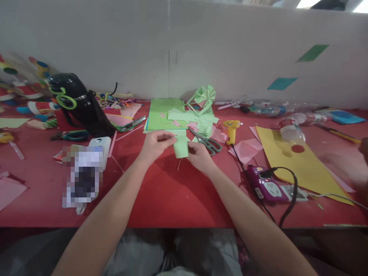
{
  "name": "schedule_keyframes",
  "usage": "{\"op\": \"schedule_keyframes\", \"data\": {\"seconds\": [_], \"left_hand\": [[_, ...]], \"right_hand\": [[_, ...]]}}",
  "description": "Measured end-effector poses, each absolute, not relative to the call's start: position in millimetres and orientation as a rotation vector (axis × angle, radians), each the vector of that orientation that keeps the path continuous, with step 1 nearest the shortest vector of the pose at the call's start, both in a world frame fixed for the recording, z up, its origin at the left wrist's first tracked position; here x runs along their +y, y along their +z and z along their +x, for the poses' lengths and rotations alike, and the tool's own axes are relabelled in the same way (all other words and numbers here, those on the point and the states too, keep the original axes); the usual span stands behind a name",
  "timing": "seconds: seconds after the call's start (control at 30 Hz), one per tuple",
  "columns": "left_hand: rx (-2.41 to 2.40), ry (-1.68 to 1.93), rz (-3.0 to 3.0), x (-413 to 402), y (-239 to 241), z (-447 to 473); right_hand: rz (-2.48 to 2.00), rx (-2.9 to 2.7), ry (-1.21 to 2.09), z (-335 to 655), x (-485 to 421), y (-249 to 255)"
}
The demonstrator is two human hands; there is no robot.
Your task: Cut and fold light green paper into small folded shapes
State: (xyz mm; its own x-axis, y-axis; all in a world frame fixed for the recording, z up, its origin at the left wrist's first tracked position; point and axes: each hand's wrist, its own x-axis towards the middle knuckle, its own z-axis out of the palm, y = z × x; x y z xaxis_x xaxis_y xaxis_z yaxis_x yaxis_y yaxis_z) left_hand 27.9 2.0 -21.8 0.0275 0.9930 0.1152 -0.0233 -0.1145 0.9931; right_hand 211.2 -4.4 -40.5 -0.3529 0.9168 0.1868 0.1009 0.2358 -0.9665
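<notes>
Between my two hands is a small light green piece of paper (181, 145), held upright above the red table. My left hand (157, 145) pinches its left edge between thumb and fingers. At the right edge, my right hand (200, 155) grips it with the fingers curled. Grey-handled scissors (212, 146) lie just beyond my right hand. Behind the held paper are green sheets (162, 111) and a heap of light green paper scraps (198, 119). A folded green paper flower (204, 96) rests on that heap against the wall.
A yellow glue gun (231, 131) and a purple power strip (266, 184) with cables lie right. Further right are a yellow sheet (301, 168), plastic bottles (291, 130) and another person's blurred hand (363, 147). Left are a black bottle (82, 103), a utility knife (133, 124) and a blurred-out phone (84, 178).
</notes>
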Motion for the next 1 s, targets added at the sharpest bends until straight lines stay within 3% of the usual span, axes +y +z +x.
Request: {"op": "schedule_keyframes", "data": {"seconds": [0.53,0.73,1.0], "left_hand": [[1.142,1.252,1.354,0,-16,26],[1.169,1.267,1.366,0,-15,22],[1.191,1.238,1.475,0,-16,25]], "right_hand": [[-0.946,-1.694,1.241,214,-3,-42],[-0.888,-1.394,1.498,227,1,-31],[-0.94,-1.467,1.34,220,-2,-36]]}}
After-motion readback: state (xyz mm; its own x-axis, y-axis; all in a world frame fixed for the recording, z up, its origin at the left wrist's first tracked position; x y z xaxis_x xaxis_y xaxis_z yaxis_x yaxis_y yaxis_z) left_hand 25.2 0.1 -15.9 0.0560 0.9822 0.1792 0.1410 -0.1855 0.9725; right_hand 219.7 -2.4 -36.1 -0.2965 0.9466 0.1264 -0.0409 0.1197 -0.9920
